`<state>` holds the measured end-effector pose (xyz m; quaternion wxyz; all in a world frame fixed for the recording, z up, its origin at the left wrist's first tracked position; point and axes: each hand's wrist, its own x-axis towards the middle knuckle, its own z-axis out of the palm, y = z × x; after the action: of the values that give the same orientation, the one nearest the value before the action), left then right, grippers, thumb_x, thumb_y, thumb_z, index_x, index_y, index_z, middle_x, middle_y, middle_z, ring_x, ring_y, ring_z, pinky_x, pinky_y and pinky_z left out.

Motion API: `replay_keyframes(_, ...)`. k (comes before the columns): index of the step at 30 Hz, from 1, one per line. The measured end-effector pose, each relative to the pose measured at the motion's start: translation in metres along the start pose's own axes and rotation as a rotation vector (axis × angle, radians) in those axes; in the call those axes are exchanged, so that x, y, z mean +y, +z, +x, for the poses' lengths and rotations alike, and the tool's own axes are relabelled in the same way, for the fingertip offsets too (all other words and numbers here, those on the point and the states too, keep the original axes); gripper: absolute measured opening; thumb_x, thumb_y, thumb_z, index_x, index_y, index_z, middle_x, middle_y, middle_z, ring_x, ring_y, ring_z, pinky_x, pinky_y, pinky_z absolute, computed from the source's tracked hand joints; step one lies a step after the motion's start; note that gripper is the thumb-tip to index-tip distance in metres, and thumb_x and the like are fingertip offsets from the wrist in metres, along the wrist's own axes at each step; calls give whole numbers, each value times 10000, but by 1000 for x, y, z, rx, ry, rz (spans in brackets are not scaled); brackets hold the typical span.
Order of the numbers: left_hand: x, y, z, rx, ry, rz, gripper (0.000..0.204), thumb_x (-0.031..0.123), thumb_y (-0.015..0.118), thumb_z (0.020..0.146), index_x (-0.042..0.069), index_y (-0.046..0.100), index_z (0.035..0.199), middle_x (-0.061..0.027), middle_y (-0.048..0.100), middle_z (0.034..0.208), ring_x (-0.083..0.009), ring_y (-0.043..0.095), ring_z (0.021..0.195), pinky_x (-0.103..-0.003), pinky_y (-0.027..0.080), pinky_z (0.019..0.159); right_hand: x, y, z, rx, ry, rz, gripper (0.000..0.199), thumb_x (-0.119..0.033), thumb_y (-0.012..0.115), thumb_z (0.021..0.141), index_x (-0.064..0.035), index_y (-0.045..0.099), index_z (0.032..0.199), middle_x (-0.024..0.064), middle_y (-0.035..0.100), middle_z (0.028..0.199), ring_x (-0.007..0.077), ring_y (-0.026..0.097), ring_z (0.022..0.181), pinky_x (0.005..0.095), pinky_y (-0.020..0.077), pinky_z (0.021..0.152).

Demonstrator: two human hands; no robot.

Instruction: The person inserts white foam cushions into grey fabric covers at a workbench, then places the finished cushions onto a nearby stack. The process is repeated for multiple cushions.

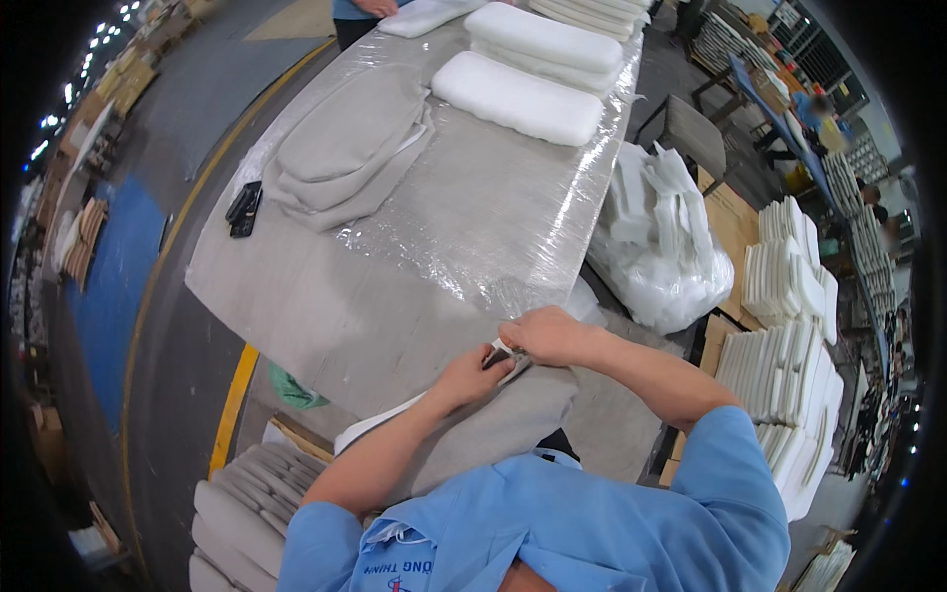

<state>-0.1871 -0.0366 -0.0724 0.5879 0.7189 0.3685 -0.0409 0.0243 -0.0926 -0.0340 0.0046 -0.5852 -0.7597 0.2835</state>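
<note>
A grey fabric cushion (508, 419) with a white strip along its far edge rests against my body at the near edge of the table. My left hand (470, 379) is closed on that edge, and a small dark strip shows by its fingertips. Just to its right, my right hand (548, 336) pinches the same edge, its fingers bent and partly hidden. The two hands nearly touch. What exactly lies between the fingertips is too small to make out.
Clear plastic film covers part of the table (395, 296). On it lie stacked grey covers (350, 128), a black object (244, 209) and white pads (518, 97). Grey cushions (242, 513) are piled at lower left; a plastic bag (681, 286) and white pad stacks (779, 375) stand right. Another person's hand (377, 7) shows beyond.
</note>
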Motion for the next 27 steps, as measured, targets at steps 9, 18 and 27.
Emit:
replay_keyframes(9,0,11,26,120,195,153,164,179,710,974,21,736,1009,-189,748,921,-264,716,849,-373,542,797,30,30,-8,386,169,564,149,-143,645,957,-100,657,1099,151,727,921,336,715,906,464,526,761)
replay_keyframes(18,-23,13,38,240,300,46,115,134,690,958,21,711,970,-154,740,917,-278,710,851,-358,536,784,-17,121,-56,580,396,1925,637,-118,663,1023,-150,392,1599,83,539,1526,203,487,1425,373,415,1176)
replay_keyframes(27,-16,12,62,66,74,-64,136,131,668,967,15,727,1005,-124,765,939,-229,697,853,-319,527,827,-27,136,-60,874,383,1737,313,-84,673,1008,-5,689,1311,78,725,1237,176,664,1161,349,538,1016)
